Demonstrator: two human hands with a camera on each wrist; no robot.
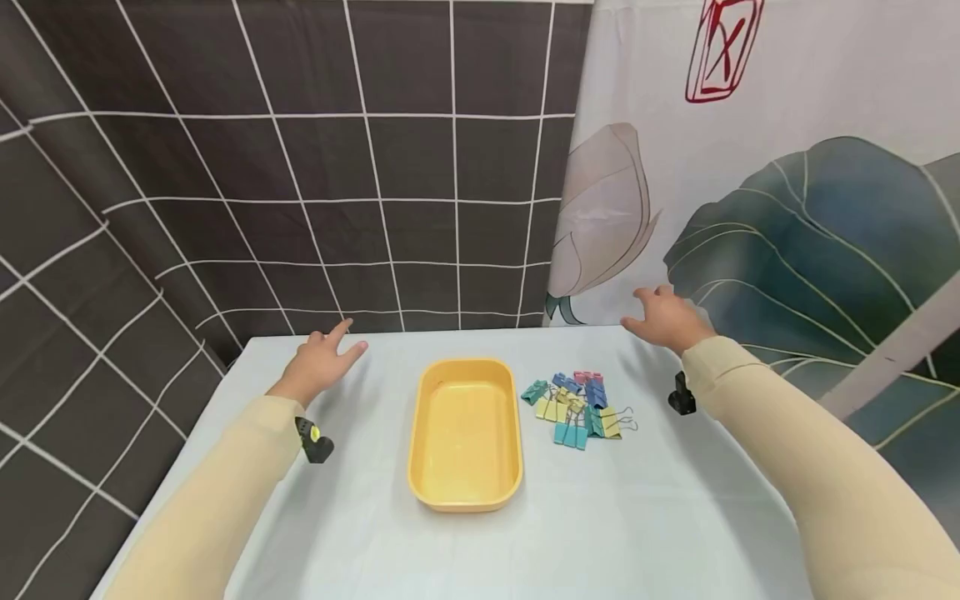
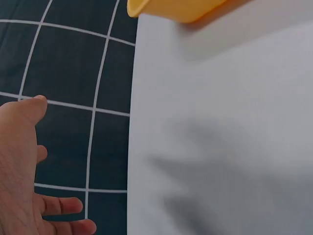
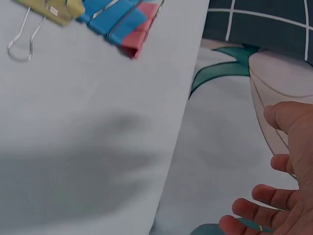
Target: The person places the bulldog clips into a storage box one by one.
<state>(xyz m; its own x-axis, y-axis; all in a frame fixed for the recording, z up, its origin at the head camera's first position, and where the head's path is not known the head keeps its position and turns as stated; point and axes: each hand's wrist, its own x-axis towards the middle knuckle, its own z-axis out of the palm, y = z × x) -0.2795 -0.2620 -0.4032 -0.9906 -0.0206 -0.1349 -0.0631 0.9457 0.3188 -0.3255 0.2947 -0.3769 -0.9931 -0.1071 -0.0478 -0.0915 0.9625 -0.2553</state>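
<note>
A yellow rectangular tray (image 1: 467, 433) lies on the white table, its inside bare. To its right is a loose pile of binder clips (image 1: 572, 404) in teal, blue, yellow and pink. My left hand (image 1: 318, 360) hovers left of the tray near the table's back edge, fingers spread and holding nothing. Past the pile on the right, my right hand (image 1: 663, 318) is raised over the back edge, its fingers loosely extended and nothing in them. In the right wrist view, a blue clip (image 3: 110, 19) and a pink clip (image 3: 142, 32) show at the top.
The white table (image 1: 600, 525) ends at a dark gridded cloth (image 1: 405, 158) behind and on the left. A printed curtain (image 1: 622, 75) with flower and leaf shapes hangs at the back right. Small black devices (image 1: 682, 395) are strapped at both wrists.
</note>
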